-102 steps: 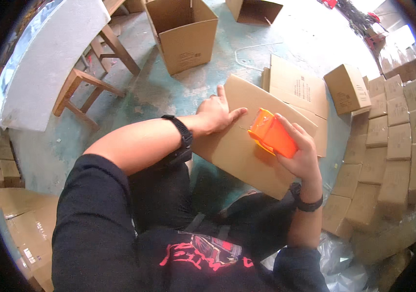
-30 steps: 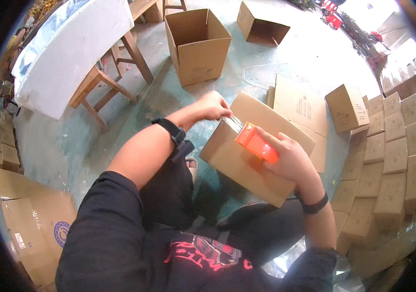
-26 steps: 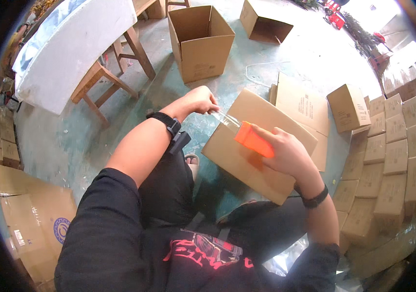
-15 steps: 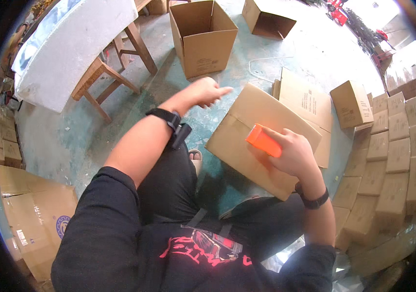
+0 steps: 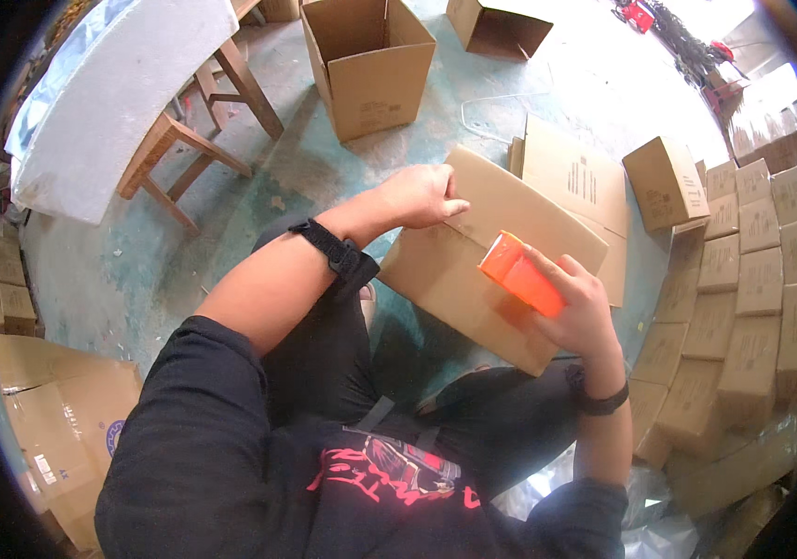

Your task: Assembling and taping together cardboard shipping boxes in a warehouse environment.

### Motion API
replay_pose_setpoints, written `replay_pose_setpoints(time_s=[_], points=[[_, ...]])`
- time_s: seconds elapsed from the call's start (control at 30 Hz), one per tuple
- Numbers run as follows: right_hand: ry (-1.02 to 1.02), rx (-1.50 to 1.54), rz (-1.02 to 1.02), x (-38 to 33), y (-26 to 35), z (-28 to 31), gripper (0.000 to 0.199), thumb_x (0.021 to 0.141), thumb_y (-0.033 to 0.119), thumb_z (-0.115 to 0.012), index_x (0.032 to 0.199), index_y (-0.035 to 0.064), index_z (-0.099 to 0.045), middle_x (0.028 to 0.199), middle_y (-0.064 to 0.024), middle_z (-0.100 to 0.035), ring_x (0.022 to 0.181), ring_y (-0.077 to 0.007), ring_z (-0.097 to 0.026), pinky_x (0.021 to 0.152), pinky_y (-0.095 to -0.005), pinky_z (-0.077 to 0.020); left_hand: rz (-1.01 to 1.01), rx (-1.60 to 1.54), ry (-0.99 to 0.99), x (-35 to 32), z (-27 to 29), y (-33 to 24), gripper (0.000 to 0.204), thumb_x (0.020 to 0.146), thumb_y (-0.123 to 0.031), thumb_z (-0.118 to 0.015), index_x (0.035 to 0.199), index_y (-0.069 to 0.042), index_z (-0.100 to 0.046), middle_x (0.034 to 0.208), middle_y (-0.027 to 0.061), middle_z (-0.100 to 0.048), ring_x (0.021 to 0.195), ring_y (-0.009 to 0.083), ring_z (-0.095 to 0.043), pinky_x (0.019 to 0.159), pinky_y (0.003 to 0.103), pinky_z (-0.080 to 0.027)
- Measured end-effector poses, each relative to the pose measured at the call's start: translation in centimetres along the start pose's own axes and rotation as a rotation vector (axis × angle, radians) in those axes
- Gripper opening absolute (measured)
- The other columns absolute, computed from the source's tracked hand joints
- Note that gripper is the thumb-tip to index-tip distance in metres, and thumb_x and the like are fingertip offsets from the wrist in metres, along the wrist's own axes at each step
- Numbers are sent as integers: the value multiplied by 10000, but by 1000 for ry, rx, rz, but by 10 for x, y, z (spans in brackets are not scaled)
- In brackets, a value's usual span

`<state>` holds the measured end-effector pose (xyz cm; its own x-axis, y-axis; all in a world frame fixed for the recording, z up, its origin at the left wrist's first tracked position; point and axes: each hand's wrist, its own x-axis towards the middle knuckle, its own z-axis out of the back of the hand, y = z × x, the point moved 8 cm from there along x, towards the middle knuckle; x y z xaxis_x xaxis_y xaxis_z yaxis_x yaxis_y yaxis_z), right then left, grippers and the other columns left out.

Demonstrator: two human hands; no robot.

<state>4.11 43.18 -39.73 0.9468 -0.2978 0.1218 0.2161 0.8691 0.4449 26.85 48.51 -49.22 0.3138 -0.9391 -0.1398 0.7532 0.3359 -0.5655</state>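
A closed brown cardboard box (image 5: 454, 289) sits tilted in front of my knees, a seam running across its top face. My right hand (image 5: 577, 303) is wrapped round an orange tape dispenser (image 5: 521, 272), its front end turned toward the seam and held over the box. My left hand (image 5: 431, 196) is closed at the box's far left edge, with the thumb toward the cardboard. Whatever its curled fingers may hold is hidden.
Flattened cardboard (image 5: 573, 177) lies just behind the box. An open carton (image 5: 370, 88) stands ahead, another carton (image 5: 501, 30) beyond it. Stacked small boxes (image 5: 729, 279) fill the right side. To the left are a wooden stool (image 5: 161, 154) and a white board (image 5: 128, 102).
My left hand has moved right and slightly nearer, from beside the box onto its far left edge. The orange dispenser has shifted slightly to the right with my right hand.
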Motion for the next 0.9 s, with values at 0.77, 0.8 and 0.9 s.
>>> replay_pose_setpoints(time_s=[0.77, 0.8, 0.9], points=[[-21, 43, 40, -9, -8, 6, 692, 648, 102, -682, 1337, 117, -623, 812, -129, -549, 726, -322, -601, 700, -397, -517, -20, -625, 628, -1, -62, -20, 324, 949, -349, -669, 896, -29, -677, 762, 59, -689, 687, 147, -653, 643, 309, -526], [-17, 31, 39, -11, -8, 6, 693, 649, 105, -685, 1339, 121, -623, 805, -128, -544, 723, -320, -600, 697, -399, -517, 81, -665, 679, -4, -61, -15, 321, 948, -344, -677, 911, -25, -676, 732, 56, -678, 665, 137, -655, 620, 298, -529], [-1, -13, 26, -4, 5, -3, 703, 644, 114, -692, 1343, 140, -622, 795, -130, -537, 724, -329, -597, 690, -410, -513, 191, -740, 709, -1, -56, 15, 280, 927, -303, -715, 949, -26, -680, 729, 49, -675, 701, 138, -681, 611, 282, -548]])
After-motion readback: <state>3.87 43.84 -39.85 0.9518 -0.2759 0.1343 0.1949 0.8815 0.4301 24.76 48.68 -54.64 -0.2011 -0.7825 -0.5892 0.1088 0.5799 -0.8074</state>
